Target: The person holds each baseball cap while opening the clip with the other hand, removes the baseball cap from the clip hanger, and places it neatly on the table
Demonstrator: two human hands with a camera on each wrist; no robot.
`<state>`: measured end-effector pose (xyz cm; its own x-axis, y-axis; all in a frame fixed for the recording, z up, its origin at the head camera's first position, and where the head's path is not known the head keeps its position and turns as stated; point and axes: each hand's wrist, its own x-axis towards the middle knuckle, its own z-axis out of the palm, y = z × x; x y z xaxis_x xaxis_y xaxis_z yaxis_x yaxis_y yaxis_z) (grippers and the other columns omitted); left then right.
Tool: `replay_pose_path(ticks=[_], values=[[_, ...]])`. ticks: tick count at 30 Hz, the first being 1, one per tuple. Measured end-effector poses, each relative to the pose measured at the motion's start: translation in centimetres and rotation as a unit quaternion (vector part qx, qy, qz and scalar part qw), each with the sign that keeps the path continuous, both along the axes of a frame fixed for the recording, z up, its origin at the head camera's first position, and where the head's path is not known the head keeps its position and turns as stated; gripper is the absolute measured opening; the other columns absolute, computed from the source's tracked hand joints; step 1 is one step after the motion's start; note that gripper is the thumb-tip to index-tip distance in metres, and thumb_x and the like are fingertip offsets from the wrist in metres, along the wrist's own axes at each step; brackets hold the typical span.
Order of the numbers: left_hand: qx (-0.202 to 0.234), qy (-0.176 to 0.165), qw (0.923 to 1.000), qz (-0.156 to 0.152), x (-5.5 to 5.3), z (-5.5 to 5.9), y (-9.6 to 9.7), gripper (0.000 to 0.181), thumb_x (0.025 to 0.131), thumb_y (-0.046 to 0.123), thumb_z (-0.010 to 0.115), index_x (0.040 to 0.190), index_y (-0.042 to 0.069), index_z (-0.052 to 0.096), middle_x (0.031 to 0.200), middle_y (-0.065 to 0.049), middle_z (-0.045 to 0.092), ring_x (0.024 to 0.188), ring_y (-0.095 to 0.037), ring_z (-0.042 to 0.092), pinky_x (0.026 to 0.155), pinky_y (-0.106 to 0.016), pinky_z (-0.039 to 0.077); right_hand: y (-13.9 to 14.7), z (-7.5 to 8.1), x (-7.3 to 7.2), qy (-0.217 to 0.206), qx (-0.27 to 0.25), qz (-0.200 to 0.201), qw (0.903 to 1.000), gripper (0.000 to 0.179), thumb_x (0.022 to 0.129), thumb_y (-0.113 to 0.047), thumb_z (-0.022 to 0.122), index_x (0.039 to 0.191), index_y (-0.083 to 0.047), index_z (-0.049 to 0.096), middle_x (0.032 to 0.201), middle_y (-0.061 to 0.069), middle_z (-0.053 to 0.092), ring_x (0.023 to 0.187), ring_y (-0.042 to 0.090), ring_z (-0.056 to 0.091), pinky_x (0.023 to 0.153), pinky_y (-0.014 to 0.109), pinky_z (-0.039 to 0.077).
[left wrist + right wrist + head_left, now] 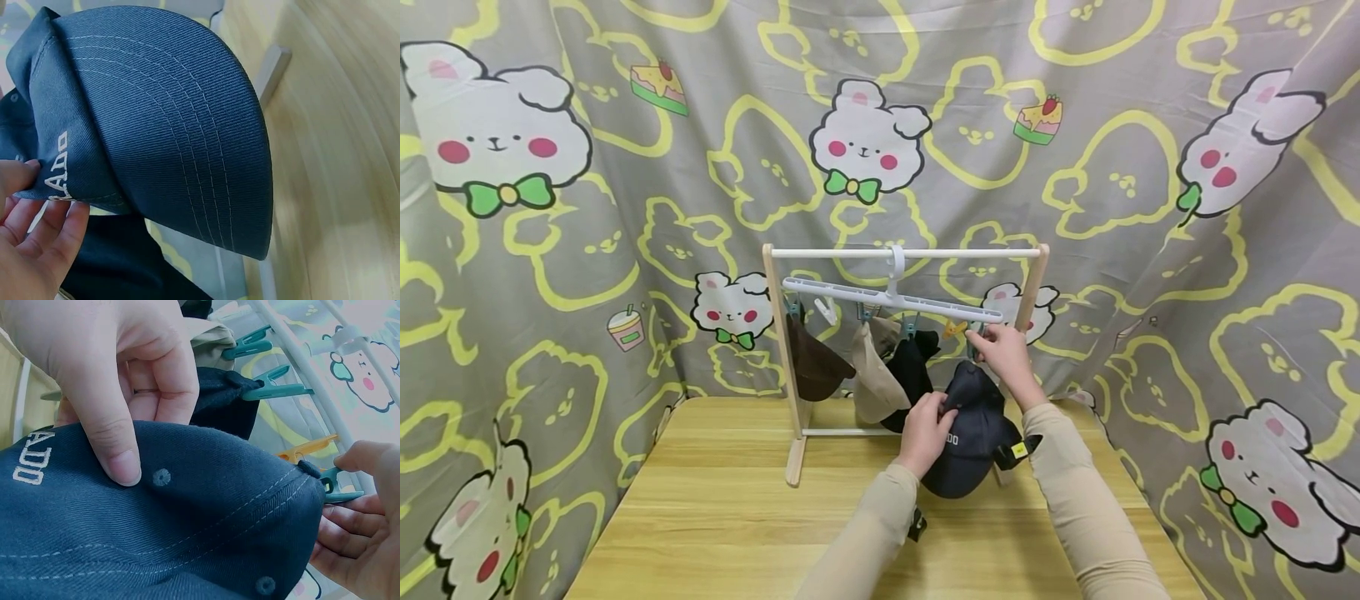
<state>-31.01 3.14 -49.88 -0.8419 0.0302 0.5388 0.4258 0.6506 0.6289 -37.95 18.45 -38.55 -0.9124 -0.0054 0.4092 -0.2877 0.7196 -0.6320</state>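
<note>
— Sleeves [1082, 492] are nearest; where is the navy cap [981, 425]?
— Below the right end of the hanger [850, 293], touching the clip [342, 497]. Left hand [927, 429] grips the cap; right hand [1002, 354] pinches the clip.
— Likely fault?
— Cap could drop, if the clip bites too shallowly.
— Surroundings?
— Wooden tabletop [715, 500] below, cartoon-print curtain [700, 167] behind.

Left hand [927, 432] grips navy cap [976, 442] (white-lettered) | right hand [1006, 352] pinches teal clip [976, 327]

A cap [975, 429] sits right of apparently three other caps [812, 362], below a hanger [850, 292] on a rack [835, 253], before a curtain [955, 33].
</note>
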Motion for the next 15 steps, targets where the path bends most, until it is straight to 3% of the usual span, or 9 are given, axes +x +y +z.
replay_pose_path(ticks=[15], values=[[0.014, 0.019, 0.9997, -0.005, 0.37, -0.43, -0.36, 0.013, 0.089, 0.02, 0.072, 0.098, 0.011, 0.066, 0.081, 0.0, 0.059, 0.07, -0.01, 0.055, 0.065, -0.019, 0.047, 0.19, 0.05, 0.4, -0.002, 0.0, 0.003, 1.0, 0.041, 0.093, -0.032, 0.064, 0.061, -0.008, 0.053, 0.062, 0.014, 0.068, 0.053, 0.016, 0.063, 0.061, 0.029, 0.044]])
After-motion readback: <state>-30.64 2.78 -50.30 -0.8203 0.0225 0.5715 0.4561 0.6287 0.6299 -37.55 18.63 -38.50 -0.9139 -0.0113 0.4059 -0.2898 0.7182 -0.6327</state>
